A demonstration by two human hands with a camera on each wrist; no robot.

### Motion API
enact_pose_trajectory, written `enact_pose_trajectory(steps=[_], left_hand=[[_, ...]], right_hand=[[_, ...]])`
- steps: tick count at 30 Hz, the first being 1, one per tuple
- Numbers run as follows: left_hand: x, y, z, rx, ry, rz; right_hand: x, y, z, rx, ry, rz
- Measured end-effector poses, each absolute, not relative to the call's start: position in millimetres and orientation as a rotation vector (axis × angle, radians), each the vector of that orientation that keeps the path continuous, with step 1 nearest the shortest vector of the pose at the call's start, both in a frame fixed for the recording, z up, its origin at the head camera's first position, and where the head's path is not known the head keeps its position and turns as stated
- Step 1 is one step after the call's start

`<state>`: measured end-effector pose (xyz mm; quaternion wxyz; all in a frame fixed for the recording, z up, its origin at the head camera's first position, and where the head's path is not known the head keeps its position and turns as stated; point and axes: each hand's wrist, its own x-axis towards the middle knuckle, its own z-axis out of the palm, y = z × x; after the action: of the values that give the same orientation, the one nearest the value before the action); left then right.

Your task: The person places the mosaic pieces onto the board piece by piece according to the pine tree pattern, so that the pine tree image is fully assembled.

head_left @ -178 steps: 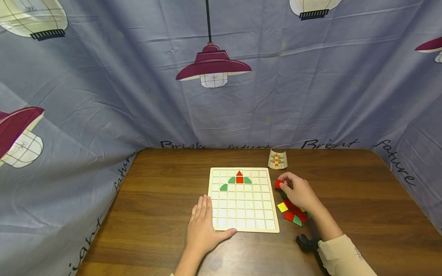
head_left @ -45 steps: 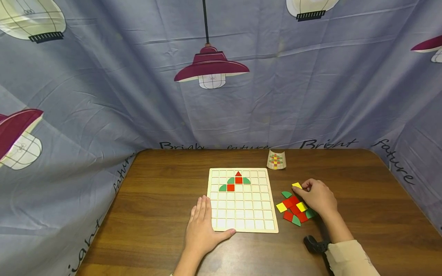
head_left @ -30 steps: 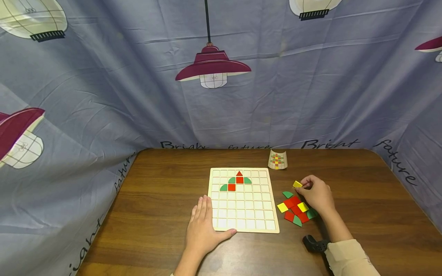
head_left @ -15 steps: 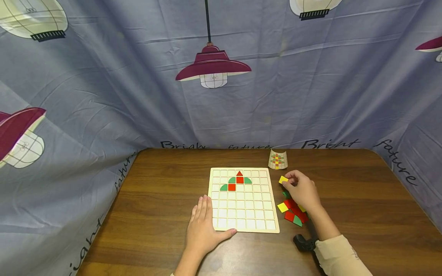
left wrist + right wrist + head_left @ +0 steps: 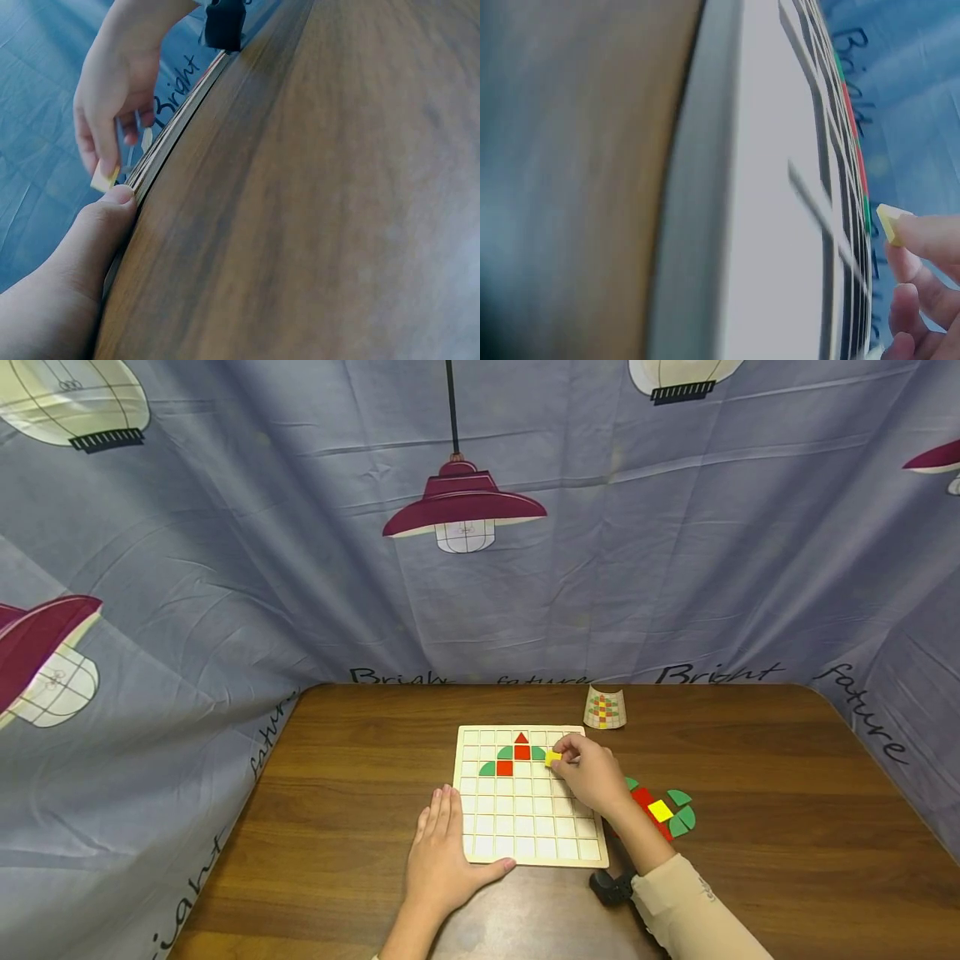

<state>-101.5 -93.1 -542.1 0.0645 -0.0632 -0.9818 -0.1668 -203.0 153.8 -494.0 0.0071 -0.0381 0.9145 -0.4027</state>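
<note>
A cream grid board [image 5: 517, 827] lies on the wooden table. My left hand [image 5: 440, 860] rests along its left side with straight fingers, the thumb at the front edge. My right hand [image 5: 595, 777] pinches a yellow square tile [image 5: 552, 758] between thumb and finger. In the right wrist view this yellow tile [image 5: 889, 223] is held close over the grid. On the board are a red triangle [image 5: 522, 738], a red square [image 5: 522, 752] beneath it with green quarter-circles on both sides, and, one row lower, a green quarter-circle [image 5: 487, 769] beside another red square [image 5: 505, 768].
Loose tiles lie right of the board, partly hidden by the right forearm: a yellow square [image 5: 660, 811], red ones and several green quarter-circles [image 5: 679, 797]. A curved pattern card [image 5: 604, 708] stands at the back. Printed curtain cloth [image 5: 525, 610] hangs behind the table.
My right hand carries the yellow tile left from above the pile to over the board. Earlier, a red square was set beside the lower green quarter-circle. My left hand stays put.
</note>
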Motion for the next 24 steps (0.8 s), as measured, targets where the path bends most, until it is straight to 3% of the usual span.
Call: enact_pose_trajectory(steps=[11, 24], left_hand=[[-101.8, -92.9, -543.8, -0.198, -2.93, -0.481], [-102.2, -92.5, -542.5, -0.196, -2.934, -0.495]], right_hand=[[-204.2, 115.2, -496.9, -0.275, 2.882, -1.201], [-209.0, 112.8, -503.4, -0.258, 2.931, -1.135]])
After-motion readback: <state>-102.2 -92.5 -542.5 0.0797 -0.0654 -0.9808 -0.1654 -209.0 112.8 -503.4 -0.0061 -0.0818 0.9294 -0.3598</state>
